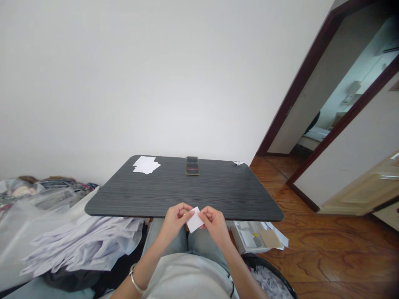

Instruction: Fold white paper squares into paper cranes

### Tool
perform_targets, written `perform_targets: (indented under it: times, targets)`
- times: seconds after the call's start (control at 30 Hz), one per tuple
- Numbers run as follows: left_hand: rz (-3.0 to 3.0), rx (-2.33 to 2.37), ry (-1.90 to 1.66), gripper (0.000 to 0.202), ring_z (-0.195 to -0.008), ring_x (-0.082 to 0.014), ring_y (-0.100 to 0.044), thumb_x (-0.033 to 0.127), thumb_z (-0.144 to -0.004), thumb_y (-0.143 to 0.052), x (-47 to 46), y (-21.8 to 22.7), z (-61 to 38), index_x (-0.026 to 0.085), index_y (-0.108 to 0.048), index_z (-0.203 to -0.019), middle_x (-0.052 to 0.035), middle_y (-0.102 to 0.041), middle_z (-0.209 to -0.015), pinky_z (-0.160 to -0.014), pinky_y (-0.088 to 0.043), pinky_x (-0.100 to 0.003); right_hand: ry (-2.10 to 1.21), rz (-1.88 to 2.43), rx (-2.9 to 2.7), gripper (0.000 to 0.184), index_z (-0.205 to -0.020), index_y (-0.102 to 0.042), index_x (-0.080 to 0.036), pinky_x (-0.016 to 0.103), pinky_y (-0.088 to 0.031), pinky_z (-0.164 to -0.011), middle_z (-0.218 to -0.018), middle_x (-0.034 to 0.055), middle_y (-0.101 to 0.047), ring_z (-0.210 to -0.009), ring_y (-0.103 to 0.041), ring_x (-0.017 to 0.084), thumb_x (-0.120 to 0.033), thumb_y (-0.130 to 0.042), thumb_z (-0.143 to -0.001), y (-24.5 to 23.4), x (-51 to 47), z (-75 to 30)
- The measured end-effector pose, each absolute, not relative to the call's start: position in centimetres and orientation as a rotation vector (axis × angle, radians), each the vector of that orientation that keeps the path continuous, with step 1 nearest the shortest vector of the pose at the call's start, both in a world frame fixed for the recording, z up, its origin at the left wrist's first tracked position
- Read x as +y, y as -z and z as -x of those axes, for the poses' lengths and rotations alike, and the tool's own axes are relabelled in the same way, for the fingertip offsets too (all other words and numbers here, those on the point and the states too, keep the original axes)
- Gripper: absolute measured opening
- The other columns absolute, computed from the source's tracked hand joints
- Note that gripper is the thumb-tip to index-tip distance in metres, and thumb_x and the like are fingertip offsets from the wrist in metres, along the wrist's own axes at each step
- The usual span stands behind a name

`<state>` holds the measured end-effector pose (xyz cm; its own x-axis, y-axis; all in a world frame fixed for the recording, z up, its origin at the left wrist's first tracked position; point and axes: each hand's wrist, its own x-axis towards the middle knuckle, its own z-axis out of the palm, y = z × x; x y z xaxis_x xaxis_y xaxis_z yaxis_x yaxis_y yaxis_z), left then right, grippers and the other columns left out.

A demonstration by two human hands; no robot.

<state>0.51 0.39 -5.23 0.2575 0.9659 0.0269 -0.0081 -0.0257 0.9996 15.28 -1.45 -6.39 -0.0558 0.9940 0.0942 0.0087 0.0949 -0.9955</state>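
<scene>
Both hands hold one small white paper just in front of the near edge of a dark wood-grain table. My left hand pinches the paper's left side with curled fingers. My right hand pinches its right side the same way. A silver bracelet sits on my left wrist. Further back on the table lie a few white paper sheets at the far left, a phone propped at the far middle, and a small folded paper piece at the far right corner.
A heap of white papers lies to my left beside clear plastic bags. A box with papers sits on the wooden floor to my right. A bin of paper scraps stands near my right knee. An open doorway is at the right.
</scene>
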Motion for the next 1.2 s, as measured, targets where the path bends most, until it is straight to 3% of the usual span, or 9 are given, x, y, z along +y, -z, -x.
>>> perform_targets:
  times: [0.4,0.67,0.93,1.2]
  targets:
    - [-1.429,1.046,-1.098,0.032,-0.045,-0.0090,-0.046,0.042,-0.074,-0.055,0.2,5.1,-0.5,0.013,-0.054,-0.060,0.0027,-0.054,-0.047,-0.046,-0.034,-0.019,-1.317,1.110,-1.264,0.037,-0.058,-0.050,-0.016,0.018,-0.039,-0.038,-0.046,-0.0029,-0.057,-0.036,-0.049,0.008,-0.050,-0.060,-0.068,6.4,-1.3,-15.0]
    - [-1.441,0.976,-0.903,0.031,-0.050,-0.0119,-0.052,0.043,-0.068,-0.062,0.9,6.3,-0.2,0.012,-0.058,-0.068,-0.0013,-0.061,-0.057,-0.047,-0.038,-0.020,-1.241,1.153,-1.347,0.032,-0.061,-0.051,-0.017,0.018,-0.038,-0.039,-0.047,-0.0042,-0.054,-0.038,-0.047,0.008,-0.046,-0.061,-0.070,6.6,-1.1,-15.8]
    - [-1.510,0.935,-0.825,0.034,-0.045,-0.0081,-0.040,0.044,-0.070,-0.059,0.6,5.9,-0.4,0.013,-0.051,-0.057,0.0035,-0.048,-0.049,-0.043,-0.030,-0.018,-1.179,1.092,-1.319,0.033,-0.057,-0.049,-0.017,0.019,-0.026,-0.038,-0.042,-0.0068,-0.042,-0.037,-0.035,0.007,-0.044,-0.055,-0.076,6.4,-0.9,-15.8]
    - [-1.571,0.889,-0.820,0.042,-0.046,-0.0088,-0.037,0.049,-0.076,-0.049,0.7,7.0,-0.7,0.014,-0.049,-0.053,0.0033,-0.043,-0.048,-0.046,-0.028,-0.020,-1.153,1.075,-1.307,0.027,-0.061,-0.052,-0.016,0.020,-0.026,-0.041,-0.050,-0.0044,-0.047,-0.043,-0.037,0.008,-0.039,-0.057,-0.075,6.2,-1.0,-15.7]
